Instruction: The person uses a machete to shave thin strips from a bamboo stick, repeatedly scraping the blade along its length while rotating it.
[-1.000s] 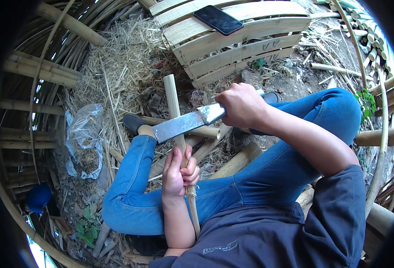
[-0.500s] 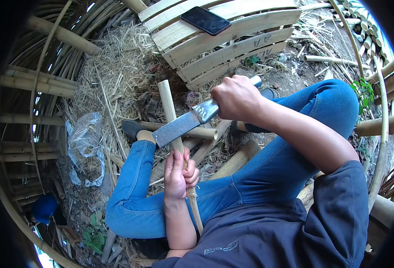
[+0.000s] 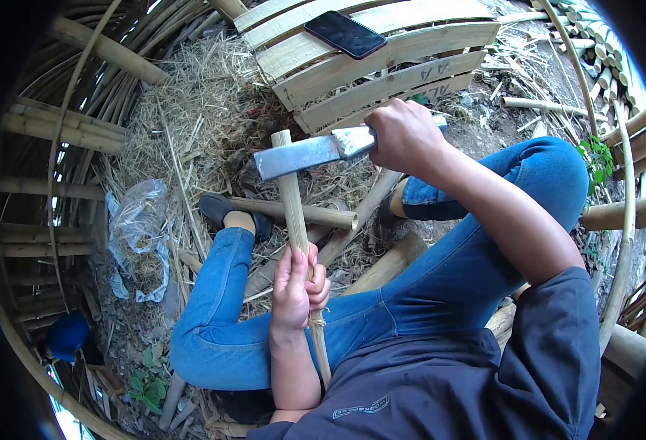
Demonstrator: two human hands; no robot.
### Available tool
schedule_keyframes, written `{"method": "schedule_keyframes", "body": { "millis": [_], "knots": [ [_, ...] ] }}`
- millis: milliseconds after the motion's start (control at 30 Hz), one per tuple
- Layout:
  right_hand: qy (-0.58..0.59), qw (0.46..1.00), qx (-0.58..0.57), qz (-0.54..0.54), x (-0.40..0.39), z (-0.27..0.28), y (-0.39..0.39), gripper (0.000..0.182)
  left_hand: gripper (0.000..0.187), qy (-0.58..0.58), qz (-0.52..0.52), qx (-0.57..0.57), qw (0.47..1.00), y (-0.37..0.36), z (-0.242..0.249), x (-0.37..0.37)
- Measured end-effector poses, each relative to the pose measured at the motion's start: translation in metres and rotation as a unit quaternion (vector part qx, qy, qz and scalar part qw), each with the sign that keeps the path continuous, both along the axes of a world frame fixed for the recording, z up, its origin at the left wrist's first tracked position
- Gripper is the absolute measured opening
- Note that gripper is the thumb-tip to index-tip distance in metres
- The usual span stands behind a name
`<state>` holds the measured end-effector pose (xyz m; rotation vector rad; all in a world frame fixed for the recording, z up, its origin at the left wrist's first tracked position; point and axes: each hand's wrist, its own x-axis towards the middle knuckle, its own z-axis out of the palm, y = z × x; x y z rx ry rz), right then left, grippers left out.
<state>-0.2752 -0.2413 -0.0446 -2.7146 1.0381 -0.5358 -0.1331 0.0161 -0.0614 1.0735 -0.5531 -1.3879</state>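
Note:
My left hand (image 3: 299,290) is wrapped around a pale bamboo stick (image 3: 292,205), which stands up out of the fist. The stick's lower end runs down past the wrist toward my lap, with a frayed bit just below the fingers. In my right hand (image 3: 409,138) is the handle of a broad, blunt-ended machete (image 3: 301,157). Its blade lies across the stick near the top, overlapping it in this view. The handle's far end pokes out beyond my fist.
A slatted wooden crate (image 3: 382,70) stands ahead with a phone (image 3: 345,34) on top. Straw (image 3: 191,110) covers the ground, and a clear plastic bag (image 3: 138,213) lies at left. Bamboo poles (image 3: 301,213) lie by my feet; more cut bamboo (image 3: 605,48) is piled far right.
The machete has moved up the stick toward its top end, and its blade is now nearly level. My right hand rose slightly and to the right; the left keeps its hold.

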Motion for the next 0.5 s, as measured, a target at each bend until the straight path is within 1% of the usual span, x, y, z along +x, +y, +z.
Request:
{"method": "schedule_keyframes", "body": {
  "millis": [67, 133, 233, 333, 367, 467, 500],
  "knots": [
    [-0.011, 1.000, -0.020, -0.022, -0.005, 0.009, -0.004, 0.014, 0.030, -0.004, -0.004, 0.002, 1.000, 0.000, 0.003, -0.001],
    [-0.020, 0.999, -0.013, -0.037, -0.009, 0.012, -0.011, 0.017, 0.030, 0.003, -0.010, -0.004, 1.000, 0.000, 0.005, -0.002],
    [-0.030, 0.999, -0.009, -0.033, -0.011, 0.009, -0.011, 0.019, 0.035, -0.087, 0.028, 0.052, 0.994, -0.001, 0.008, 0.000],
    [-0.029, 0.999, 0.025, -0.005, -0.006, 0.005, 0.010, 0.011, 0.033, -0.177, 0.085, 0.088, 0.977, -0.003, 0.003, 0.000],
    [-0.032, 0.998, 0.046, 0.033, -0.005, 0.005, 0.017, 0.011, 0.032, -0.209, 0.097, 0.093, 0.969, -0.002, -0.001, 0.000],
    [0.033, 0.995, 0.018, 0.088, 0.004, 0.001, 0.036, 0.012, 0.033, -0.315, 0.116, 0.101, 0.937, -0.002, -0.013, 0.000],
    [0.059, 0.994, 0.023, 0.090, 0.007, -0.002, 0.039, 0.013, 0.033, -0.328, 0.118, 0.107, 0.931, -0.002, -0.013, -0.001]
  ]
}}
